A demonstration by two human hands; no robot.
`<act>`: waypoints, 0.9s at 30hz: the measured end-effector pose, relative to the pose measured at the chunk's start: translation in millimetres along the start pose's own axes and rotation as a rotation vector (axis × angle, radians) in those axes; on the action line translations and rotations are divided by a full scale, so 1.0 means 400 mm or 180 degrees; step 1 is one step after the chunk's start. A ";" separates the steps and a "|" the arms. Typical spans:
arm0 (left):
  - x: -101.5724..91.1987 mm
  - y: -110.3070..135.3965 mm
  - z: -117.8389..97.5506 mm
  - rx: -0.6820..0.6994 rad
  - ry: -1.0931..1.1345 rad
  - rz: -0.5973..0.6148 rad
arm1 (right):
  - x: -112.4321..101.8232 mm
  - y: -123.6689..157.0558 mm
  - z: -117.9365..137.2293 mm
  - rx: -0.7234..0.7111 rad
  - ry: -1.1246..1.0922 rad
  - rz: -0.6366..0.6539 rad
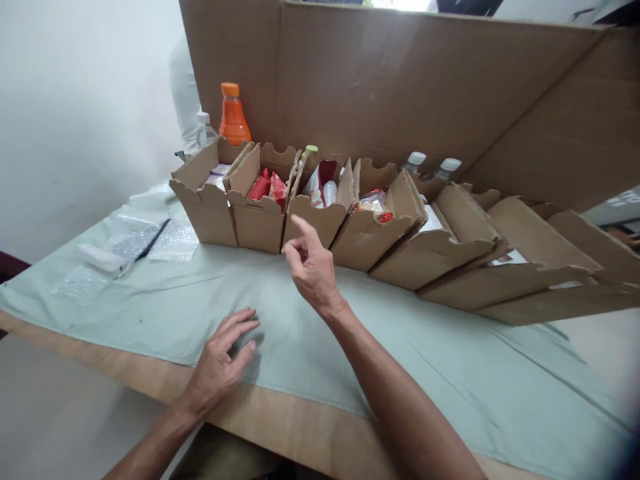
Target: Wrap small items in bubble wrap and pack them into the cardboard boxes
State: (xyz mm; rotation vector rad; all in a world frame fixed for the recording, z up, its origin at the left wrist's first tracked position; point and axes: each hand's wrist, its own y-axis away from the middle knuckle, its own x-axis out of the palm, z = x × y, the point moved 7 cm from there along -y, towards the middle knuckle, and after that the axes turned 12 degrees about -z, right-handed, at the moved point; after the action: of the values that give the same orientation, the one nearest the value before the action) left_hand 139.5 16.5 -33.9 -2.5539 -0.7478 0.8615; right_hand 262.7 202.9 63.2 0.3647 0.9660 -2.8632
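Green cloth [155, 310] across the frame | boxes [257, 223] upper centre, packets [260, 185] inside | our left hand [225, 353], lower centre, loosely spread, empty; our right hand [313, 270], mid-frame, half-curled, index out (nothing visible in it) | we judge little done yet

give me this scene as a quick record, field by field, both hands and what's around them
left hand: left hand near the cloth's front edge, fingers spread, holding nothing
right hand: right hand before the third box from the left, index finger extended, holding nothing; contact with the box unclear
boxes: open-topped cardboard boxes in a row
second box from left: red packets inside
behind boxes: orange bottle, cardboard panel
surface: pale green cloth
left end: bubble wrap
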 end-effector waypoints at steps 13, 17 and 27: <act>-0.099 0.004 0.073 -0.1334 0.0944 -0.1722 | 0.055 0.010 0.148 0.0133 0.0156 0.0543; -0.126 0.020 0.076 -0.1323 0.1249 -0.1998 | -0.136 0.151 0.223 0.0342 0.0059 0.0869; -0.043 0.066 -0.053 -0.0958 0.1478 -0.0748 | -0.623 0.354 0.025 0.1295 -0.0139 -0.0376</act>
State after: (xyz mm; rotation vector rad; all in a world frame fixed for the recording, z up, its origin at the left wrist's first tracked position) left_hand 151.2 -17.9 -22.4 -2.6897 -1.0530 0.0736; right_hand 525.5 88.5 52.1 0.2807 0.4024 -3.1529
